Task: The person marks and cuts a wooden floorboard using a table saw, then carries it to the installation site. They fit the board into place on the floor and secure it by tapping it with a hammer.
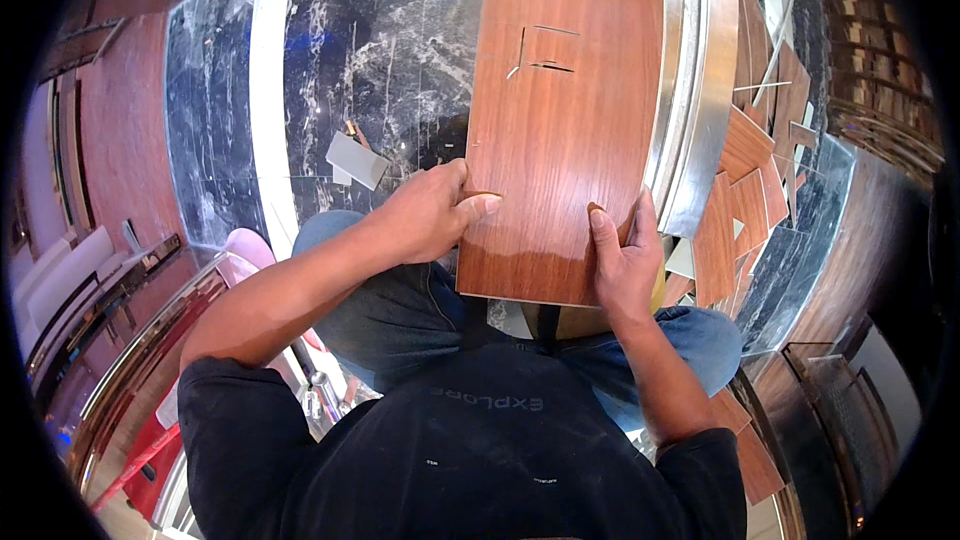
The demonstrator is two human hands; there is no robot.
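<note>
A long reddish-brown wood-look board lies lengthwise before me, with a few short dark marks or slits in its upper part. My left hand grips its left edge, thumb on the top face. My right hand holds the right edge near the near end, thumb on top and fingers at the side. A curved-looking silver metal strip runs along the board's right side, close to my right fingertips. Below the board are my crossed legs in jeans.
Dark veined floor tiles lie ahead, with grey scraps on the left. Several board offcuts and thin white strips are heaped at the right. A pink and red object is by my left side. Glossy panels stand at the left rim.
</note>
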